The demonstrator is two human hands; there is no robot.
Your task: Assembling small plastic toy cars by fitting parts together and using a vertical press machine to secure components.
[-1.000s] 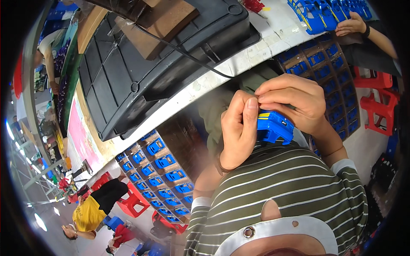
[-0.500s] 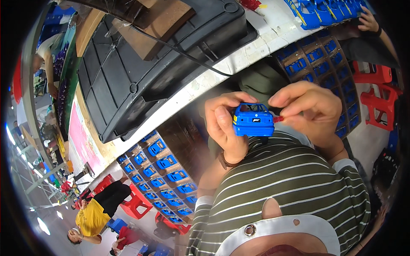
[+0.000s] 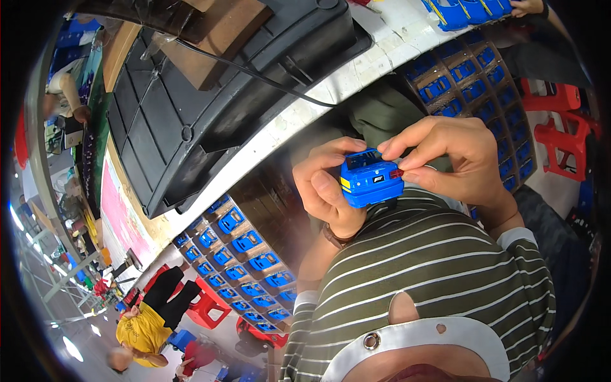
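A blue toy car body (image 3: 368, 193) sits in my left hand (image 3: 326, 184), its rear turned toward me. The left thumb and fingers are closed around the car's left side, where a yellow patch marks the rear corner. A small red tail light (image 3: 396, 173) rests against the right rear corner of the body. My right hand (image 3: 455, 156) pinches it there with thumb and fingers, and the fingertips touch the car too. Whether the red piece is fully seated in the body cannot be made out.
Divided boxes of blue car bodies stand at left (image 3: 251, 264) and right (image 3: 474, 89). A large black plastic tub (image 3: 191, 102) and a cable lie on the white worktable (image 3: 254, 149). Red stools (image 3: 563, 143) flank the area. Another person's hand (image 3: 527, 7) is near blue parts at upper right.
My right hand has brought the red tail light from beside the car onto its right rear corner. The car has shifted slightly left and turned a little in my left hand.
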